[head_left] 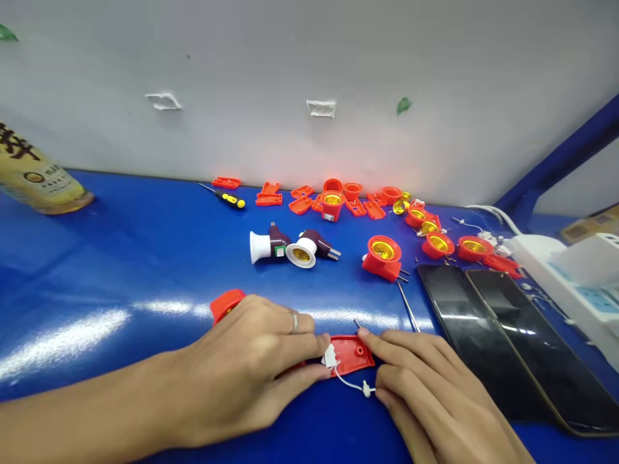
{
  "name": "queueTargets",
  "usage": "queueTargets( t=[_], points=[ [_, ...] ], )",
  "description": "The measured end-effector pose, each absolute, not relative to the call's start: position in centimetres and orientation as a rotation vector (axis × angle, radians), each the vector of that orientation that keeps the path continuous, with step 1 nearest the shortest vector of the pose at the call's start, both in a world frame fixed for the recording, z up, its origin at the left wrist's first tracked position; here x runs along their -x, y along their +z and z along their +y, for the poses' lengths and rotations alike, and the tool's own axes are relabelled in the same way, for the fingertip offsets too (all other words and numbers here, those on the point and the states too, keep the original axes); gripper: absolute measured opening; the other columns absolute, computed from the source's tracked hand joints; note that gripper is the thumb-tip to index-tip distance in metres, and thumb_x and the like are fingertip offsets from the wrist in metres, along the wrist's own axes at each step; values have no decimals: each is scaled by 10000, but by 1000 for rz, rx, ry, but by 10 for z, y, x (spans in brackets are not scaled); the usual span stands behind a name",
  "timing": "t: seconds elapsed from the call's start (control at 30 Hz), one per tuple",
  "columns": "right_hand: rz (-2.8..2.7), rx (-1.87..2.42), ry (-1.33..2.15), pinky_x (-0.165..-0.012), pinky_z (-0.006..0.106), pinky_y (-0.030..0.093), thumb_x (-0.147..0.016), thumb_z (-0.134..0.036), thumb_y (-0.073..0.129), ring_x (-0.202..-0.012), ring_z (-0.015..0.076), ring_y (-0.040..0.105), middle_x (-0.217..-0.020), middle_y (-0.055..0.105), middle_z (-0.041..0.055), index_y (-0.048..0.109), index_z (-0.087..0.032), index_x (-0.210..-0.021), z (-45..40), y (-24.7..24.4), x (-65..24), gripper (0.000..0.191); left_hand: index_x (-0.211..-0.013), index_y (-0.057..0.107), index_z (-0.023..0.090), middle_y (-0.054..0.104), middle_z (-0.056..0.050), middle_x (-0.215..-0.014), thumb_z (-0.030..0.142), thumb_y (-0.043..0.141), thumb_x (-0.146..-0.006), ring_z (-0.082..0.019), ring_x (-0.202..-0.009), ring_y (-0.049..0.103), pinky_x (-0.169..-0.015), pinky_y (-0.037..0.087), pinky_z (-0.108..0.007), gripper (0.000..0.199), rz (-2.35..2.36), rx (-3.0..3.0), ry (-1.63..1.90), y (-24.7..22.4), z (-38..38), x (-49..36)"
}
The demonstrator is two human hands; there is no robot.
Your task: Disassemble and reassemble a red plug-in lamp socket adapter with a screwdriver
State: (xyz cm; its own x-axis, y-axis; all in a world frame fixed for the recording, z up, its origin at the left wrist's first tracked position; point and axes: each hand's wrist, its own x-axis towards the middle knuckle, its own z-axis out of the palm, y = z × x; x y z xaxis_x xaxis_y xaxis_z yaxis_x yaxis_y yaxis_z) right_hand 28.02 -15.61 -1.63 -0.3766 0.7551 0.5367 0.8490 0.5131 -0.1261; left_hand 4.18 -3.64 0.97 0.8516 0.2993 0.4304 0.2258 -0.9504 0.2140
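Low on the table, my left hand point(261, 361) grips an opened red lamp holder point(351, 353), thumb and index finger pinching beside its small white switch point(329, 356). Part of its round socket end point(226, 304) shows beyond my knuckles; the rest lies hidden under the hand. From the switch, a thin white wire point(345, 381) with a small white knob on it runs to my right hand point(411, 380). That hand's thumb and middle finger close where the wire ends from view, while its index fingertip touches a metal pin point(356, 323) at the shell's edge.
Behind lie two maroon-and-white lamp holders point(271, 245), a red lamp holder point(382, 258) with pins, and a screwdriver point(229, 198). Several red shells point(300, 201) line the wall. At right are tweezers point(409, 308), two phones point(536, 341) and a power strip point(556, 264); a yellow can point(43, 177) stands left.
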Motion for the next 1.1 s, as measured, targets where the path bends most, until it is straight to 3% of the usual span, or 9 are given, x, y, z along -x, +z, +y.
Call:
queueTargets(
  t=[0.1,0.23,0.37,0.5,0.63,0.7,0.8,1.1],
  points=[
    [-2229,1284,-307,-1001,335,508,-1041,-125,542,-1177,188,709,-1302,765,10,699,-207,-1023,-156,-18,-282,178,-962,715,193,632,25,-681,270,500,-1116,-145,-560,588,-544,425,-309,276,394,-2766,706,5,-39,-39],
    [-2164,1241,-421,-982,372,485,-976,-124,618,-1182,230,683,-1247,784,40,710,-214,-970,-153,-16,-283,128,-905,701,190,621,28,-677,347,457,-1134,-142,-558,588,-537,394,-313,369,517,-2749,782,1,-45,-39],
    [-2079,1240,-439,-818,332,520,-958,-178,691,-900,195,673,-988,790,40,732,-205,-1013,-148,-8,-268,74,-855,684,177,632,14,-683,345,471,-1124,-169,-557,595,-521,358,-359,382,519,-2821,880,-2,-51,-41],
    [-2148,1228,-282,-655,308,528,-980,-269,707,-751,168,631,-880,729,40,720,-168,-1082,-142,-9,-249,145,-842,649,180,668,14,-733,234,703,-973,-180,-606,625,-548,384,-349,151,478,-2868,806,-5,-57,-40],
    [-2144,1236,-245,-691,329,534,-992,-227,697,-777,172,627,-890,729,35,714,-176,-1074,-146,-17,-241,99,-816,624,194,661,17,-724,166,709,-877,-184,-587,613,-521,349,-355,109,434,-2836,706,-4,-56,-38],
    [-2126,1256,-242,-736,330,537,-991,-181,690,-801,165,627,-905,729,36,721,-171,-1077,-150,-20,-240,92,-893,679,187,656,18,-722,164,694,-859,-188,-571,604,-500,316,-365,43,420,-2793,728,-5,-53,-37],
    [-2084,1271,-218,-764,326,539,-968,-114,694,-816,151,632,-906,723,36,730,-160,-1068,-154,-19,-237,116,-1005,744,203,668,30,-726,170,701,-857,-186,-564,607,-493,293,-374,157,414,-2748,783,-8,-51,-37],
    [-2079,1211,-268,-713,341,550,-908,-28,733,-777,164,662,-870,736,53,714,-148,-1017,-154,-19,-234,163,-785,737,188,671,20,-677,114,690,-850,-189,-518,567,-462,229,-402,109,393,-2787,796,-15,-53,-36]
  ],
)
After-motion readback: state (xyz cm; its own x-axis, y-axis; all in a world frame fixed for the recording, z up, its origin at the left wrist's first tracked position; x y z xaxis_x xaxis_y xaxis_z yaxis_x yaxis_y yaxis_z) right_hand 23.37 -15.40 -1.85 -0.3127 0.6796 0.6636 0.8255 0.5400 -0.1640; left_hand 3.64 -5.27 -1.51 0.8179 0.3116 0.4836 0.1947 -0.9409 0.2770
